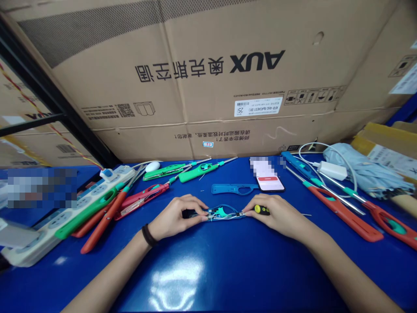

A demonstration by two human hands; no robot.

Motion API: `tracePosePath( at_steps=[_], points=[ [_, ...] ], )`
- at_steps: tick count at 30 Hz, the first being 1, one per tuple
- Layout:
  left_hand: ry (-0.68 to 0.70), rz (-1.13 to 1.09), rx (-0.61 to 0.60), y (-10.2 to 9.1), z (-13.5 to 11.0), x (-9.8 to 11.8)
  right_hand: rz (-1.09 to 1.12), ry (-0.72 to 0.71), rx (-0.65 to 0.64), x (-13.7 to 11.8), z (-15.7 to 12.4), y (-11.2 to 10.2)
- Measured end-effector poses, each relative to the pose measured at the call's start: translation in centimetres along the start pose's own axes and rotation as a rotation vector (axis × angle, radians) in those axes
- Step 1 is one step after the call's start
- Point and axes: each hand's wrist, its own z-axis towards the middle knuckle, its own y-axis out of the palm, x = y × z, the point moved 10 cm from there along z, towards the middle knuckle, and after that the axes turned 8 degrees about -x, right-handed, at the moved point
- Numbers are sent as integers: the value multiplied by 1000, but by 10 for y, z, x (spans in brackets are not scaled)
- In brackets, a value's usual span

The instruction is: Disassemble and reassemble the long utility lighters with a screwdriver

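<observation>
An opened blue long-neck lighter (224, 211) lies between my two hands, its white inner parts, thin wires and green trigger showing. My left hand (179, 215), with a dark band on the wrist, pinches its left end between thumb and fingers. With thumb and forefinger, my right hand (276, 213) grips the right end, near the metal neck. A short screwdriver with a black and yellow handle (261, 210) is also tucked in my right hand; its tip is hidden. Just beyond, a loose blue half-shell (233, 189) rests on the table.
A phone (267, 176) lies behind my right hand. Several red lighters (342, 211) are at right, beside a white charger (332, 170). Green lighters (198, 172), a red one (143, 198) and a power strip (94, 200) are at left. A large carton (195, 104) stands behind.
</observation>
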Motion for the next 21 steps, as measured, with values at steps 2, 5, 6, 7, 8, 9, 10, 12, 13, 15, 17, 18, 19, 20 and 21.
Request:
tracePosePath(
  at_steps=[2, 5, 6, 7, 8, 9, 10, 12, 13, 15, 17, 18, 19, 20, 21],
  points=[
    [1, 2, 1, 0, 0, -1, -12, -1, -2, -2, 0, -1],
    [4, 0, 6, 0, 0, -1, -43, -2, -13, -5, -1, -2],
    [4, -1, 8, 0, 0, -1, -54, -1, -18, -6, -1, -2],
    [4, -2, 10, 0, 0, -1, -64, -1, -22, -7, -1, -2],
    [4, -2, 12, 0, 0, -1, -71, -3, -23, -8, -1, -2],
    [2, -2, 13, -1, 0, -1, -77, -8, -22, -8, -1, -1],
    [1, -2, 14, -1, 0, -1, -81, -13, -21, -9, -2, -1],
    [0, -2, 14, -1, 0, -1, -87, -17, -19, -8, -2, 0],
    [1, -3, 14, -1, 0, -1, -92, -16, -19, -8, -2, 0],
    [3, -2, 15, -1, 0, -1, -116, -17, -23, -10, -2, 1],
    [3, 2, 18, -1, 0, -1, -174, -32, -35, -15, -2, 1],
    [2, 8, 22, -1, -1, -1, -219, -42, -46, -19, -3, 2],
    [1, 16, 27, -1, -1, -1, -273, -56, -58, -23, -4, 5],
    [-1, 28, 33, -1, -1, -1, -336, -71, -69, -28, -5, 8],
    [-1, 40, 39, -2, -1, 0, -405, -89, -72, -32, -6, 12]
  ],
)
